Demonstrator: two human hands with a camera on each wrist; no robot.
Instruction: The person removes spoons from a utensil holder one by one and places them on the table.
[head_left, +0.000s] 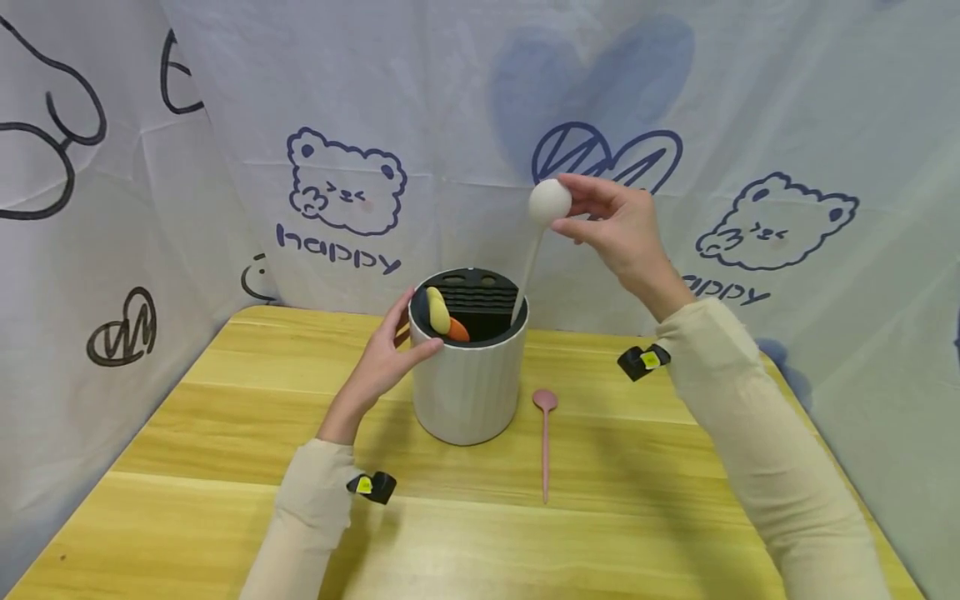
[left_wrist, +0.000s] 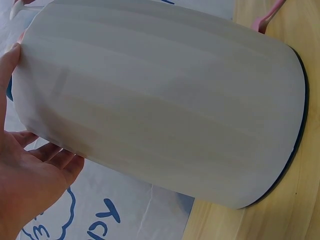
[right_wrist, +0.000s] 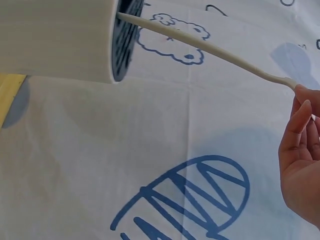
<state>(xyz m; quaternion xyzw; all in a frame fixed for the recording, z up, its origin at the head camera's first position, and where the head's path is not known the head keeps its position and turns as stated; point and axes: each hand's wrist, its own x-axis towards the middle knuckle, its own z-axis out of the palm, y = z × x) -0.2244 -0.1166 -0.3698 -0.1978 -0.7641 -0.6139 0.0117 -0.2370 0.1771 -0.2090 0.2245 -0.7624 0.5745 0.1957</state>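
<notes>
A white ribbed utensil holder (head_left: pixel 468 392) with a black slotted insert stands upright on the table. My left hand (head_left: pixel 386 358) holds its left side near the rim, thumb in front and fingers farther back. In my right hand (head_left: pixel 626 237), thumb and fingers pinch the round head of a white spoon (head_left: pixel 550 200) above the holder. Its thin handle (right_wrist: pixel 210 48) slants down with the tip inside the opening; how deep it reaches is hidden. A yellow utensil head (head_left: pixel 437 311) and an orange one (head_left: pixel 457 330) show inside the holder's left part.
A pink spoon (head_left: pixel 545 442) lies on the wooden table (head_left: pixel 247 400), just right of the holder, its bowl toward the back. White cloth (head_left: pixel 465 100) with bear and heart drawings hangs behind and along the sides.
</notes>
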